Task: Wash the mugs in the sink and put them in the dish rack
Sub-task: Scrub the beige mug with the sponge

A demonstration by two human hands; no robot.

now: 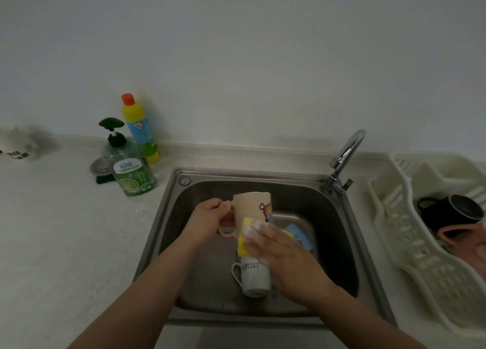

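My left hand (210, 217) grips the beige mug (252, 209) by its handle over the sink (339, 243); right hand (278, 248) presses a yellow sponge (246, 239) flat on its side. I'd rotate the mug, scrub inside too. White mug (254, 277) lies below unwashed — dish rack (402, 233) right, black mug (452, 212) already in; faucet (344, 156) off.

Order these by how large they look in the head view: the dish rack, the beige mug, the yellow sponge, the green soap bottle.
1. dish rack
2. green soap bottle and beige mug: look alike, unsure
3. yellow sponge, partly hidden by the right hand
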